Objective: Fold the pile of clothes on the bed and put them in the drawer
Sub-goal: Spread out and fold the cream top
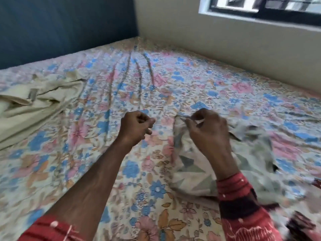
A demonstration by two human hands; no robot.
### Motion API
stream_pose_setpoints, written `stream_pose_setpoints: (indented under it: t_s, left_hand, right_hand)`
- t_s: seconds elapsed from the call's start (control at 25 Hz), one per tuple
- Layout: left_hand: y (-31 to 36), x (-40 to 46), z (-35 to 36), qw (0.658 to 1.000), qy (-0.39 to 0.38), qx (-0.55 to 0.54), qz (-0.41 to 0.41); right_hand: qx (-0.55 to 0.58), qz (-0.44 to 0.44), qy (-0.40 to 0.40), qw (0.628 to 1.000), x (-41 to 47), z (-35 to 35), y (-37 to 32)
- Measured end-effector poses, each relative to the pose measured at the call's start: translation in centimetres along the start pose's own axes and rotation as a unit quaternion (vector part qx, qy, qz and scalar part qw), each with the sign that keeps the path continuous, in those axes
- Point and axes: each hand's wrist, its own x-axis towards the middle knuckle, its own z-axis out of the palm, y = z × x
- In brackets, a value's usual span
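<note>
Right hand [209,131] pinching patterned garment [191,171] edge, left hand [136,126] curled (holding nothing)

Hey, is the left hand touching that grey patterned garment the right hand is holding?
Apart. The head view shows the left hand curled over bare floral bedsheet, with sheet visible between it and the grey patterned garment pinched by the right hand.

Both forearms reach forward side by side, bare to red patterned sleeves pushed up near the elbows. The left hand [137,126] is curled into a loose fist, empty — knuckles up, thumb toward the right. The right hand [209,131] hangs palm-down, fingertips drawn together in a pinching grip.
</note>
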Motion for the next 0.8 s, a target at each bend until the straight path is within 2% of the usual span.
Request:
stream_pose_setpoints:
  t_s: [0.12, 0.2, 0.28, 0.4, 0.56, 0.64, 0.8]
  left_hand:
    - [-2.3, -1.0, -7.0, 0.997, 0.069, 0.0, -0.02]
    - [-4.7, -2.5, -12.7, 0.992, 0.114, 0.001, -0.051]
    - [-7.2, -4.1, -18.8, 0.98, 0.18, -0.007, -0.084]
    - [-9.8, -5.8, -26.4, 0.957, 0.264, -0.016, -0.121]
    - [-12.9, -5.9, -33.3, 0.929, 0.328, -0.006, -0.169]
    - [-14.4, -5.1, -35.5, 0.919, 0.345, 0.002, -0.19]
    - [-16.4, -3.0, -38.6, 0.918, 0.349, 0.016, -0.186]
  right_hand:
    - [0.033, -0.084, -0.128, 0.988, 0.5, 7.5, -8.1]
    - [0.021, -0.137, -0.219, 0.966, 0.7, 12.8, -14.2]
    - [-0.003, -0.211, -0.271, 0.939, -0.1, 17.6, -20.5]
    - [-0.042, -0.321, -0.274, 0.906, -2.1, 23.4, -28.4]
    - [-0.108, -0.404, -0.288, 0.862, -4.0, 30.6, -34.7]
    - [-0.15, -0.423, -0.309, 0.839, -4.1, 34.0, -36.5]
    - [-0.165, -0.409, -0.346, 0.828, -2.9, 41.2, -37.9]
